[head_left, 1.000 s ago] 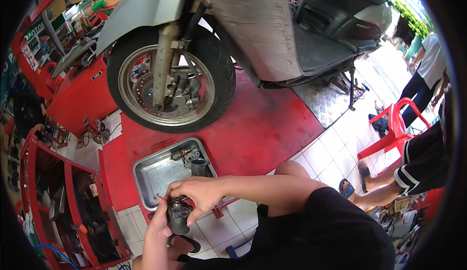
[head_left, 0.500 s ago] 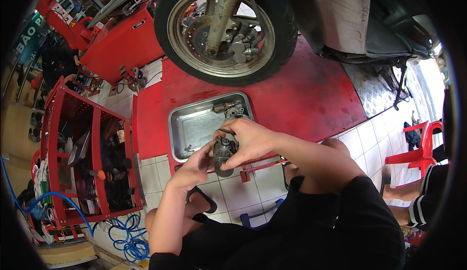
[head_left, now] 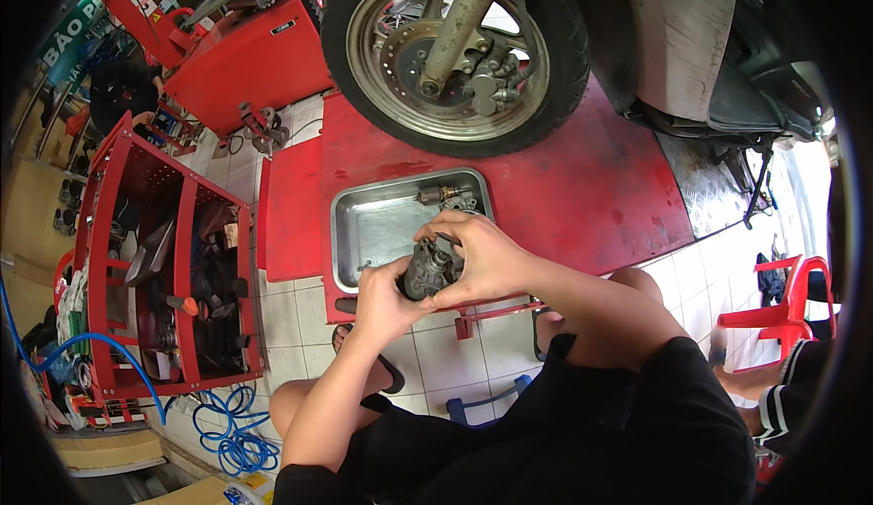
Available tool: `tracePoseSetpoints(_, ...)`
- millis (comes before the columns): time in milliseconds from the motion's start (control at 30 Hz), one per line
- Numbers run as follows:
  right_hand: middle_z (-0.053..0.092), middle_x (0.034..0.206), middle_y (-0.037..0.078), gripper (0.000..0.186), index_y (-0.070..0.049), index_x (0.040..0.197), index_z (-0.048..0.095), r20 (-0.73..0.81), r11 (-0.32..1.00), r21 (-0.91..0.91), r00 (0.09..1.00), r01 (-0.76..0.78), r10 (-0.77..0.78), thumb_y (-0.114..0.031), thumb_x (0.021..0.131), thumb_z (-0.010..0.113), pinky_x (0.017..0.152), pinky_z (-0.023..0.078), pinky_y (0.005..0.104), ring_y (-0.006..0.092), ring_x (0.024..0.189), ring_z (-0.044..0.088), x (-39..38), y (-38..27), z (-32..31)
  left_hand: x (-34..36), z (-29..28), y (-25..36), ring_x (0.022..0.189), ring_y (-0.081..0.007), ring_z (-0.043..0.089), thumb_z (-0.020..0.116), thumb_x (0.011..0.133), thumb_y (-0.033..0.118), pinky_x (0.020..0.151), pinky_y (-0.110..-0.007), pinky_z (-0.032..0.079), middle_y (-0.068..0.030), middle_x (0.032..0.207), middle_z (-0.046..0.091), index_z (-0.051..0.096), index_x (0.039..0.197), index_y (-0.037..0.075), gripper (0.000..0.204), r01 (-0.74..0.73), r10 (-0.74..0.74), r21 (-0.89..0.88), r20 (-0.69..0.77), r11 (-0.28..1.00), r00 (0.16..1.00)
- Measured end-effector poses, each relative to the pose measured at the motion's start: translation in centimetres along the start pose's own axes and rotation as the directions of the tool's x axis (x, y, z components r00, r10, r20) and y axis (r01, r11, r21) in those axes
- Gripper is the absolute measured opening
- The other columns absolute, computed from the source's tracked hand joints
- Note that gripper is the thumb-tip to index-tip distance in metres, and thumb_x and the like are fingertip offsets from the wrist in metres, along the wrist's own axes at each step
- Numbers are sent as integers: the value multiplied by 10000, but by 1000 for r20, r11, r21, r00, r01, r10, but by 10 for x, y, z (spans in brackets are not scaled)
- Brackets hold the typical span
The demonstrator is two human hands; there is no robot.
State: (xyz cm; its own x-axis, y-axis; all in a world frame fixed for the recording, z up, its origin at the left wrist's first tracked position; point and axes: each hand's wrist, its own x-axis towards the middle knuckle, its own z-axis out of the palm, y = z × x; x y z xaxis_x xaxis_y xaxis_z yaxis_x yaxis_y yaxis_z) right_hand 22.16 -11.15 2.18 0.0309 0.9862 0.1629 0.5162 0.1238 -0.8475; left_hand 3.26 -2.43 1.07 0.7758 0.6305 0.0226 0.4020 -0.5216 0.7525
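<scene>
A dark grey, rounded metal scooter part (head_left: 426, 274) is held up between my two hands, over the near edge of a steel tray (head_left: 339, 246). My left hand (head_left: 386, 300) cups its left side, thumb pressed near the bottom. Around its right and upper side curls my right hand (head_left: 485, 255), fingers on top and thumb below. The part's exact kind is unclear, as fingers hide much of it. In the tray's far right corner lie a copper-and-steel cylindrical piece (head_left: 438, 195) and a grey metal piece (head_left: 462, 205), partly hidden behind my right hand.
The tray sits on a red platform (head_left: 582, 205), below a scooter's front wheel (head_left: 455, 137). A red tool cart (head_left: 182, 260) stands at left, with a coiled blue hose (head_left: 238, 437) nearby. At right are a red plastic chair (head_left: 789, 310) and another person's arm (head_left: 738, 385).
The metal part has turned in my hands, and its body now faces up more. My left hand has closed farther round it. The whole view has shifted slightly.
</scene>
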Motion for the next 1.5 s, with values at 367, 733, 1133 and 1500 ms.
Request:
tracePoseSetpoints(367,620,1040,25,662,53,1368,493,-30,622,780,990,-65,141,-301,871,749,508,300,167,-8,641,421,2,0,-73,-13,-8,-32,811,-267,746,853,615,100,755,-338,578,-159,893,751,722,1043,-13,462,2,-3,-28,-47,1000,999)
tracePoseSetpoints(733,615,1168,42,729,32,1462,411,180,-24,982,962,-189,-203,-408,941,670,506,267,194,24,563,326,4,34,-49,-15,-13,-10,717,-165,690,936,629,154,630,-305,547,-92,817,716,709,964,4,432,-135,98,-134,-248,982,964)
tracePoseSetpoints(1133,675,1011,79,773,47,1332,561,274,698,627,936,-347,220,-370,746,844,535,331,178,10,712,504,13,-3,-48,-20,-43,-21,760,-115,683,869,689,75,730,-298,554,-51,812,732,707,886,-16,270,18,-132,-371,-285,929,949)
tracePoseSetpoints(1500,612,1265,246,762,41,1098,708,81,707,-602,853,-371,516,-540,628,858,962,538,441,377,1143,642,98,17,74,3,-106,-45,728,-61,602,884,770,110,723,-248,504,-1,845,695,711,907,23,237,-160,-370,-616,-639,771,675)
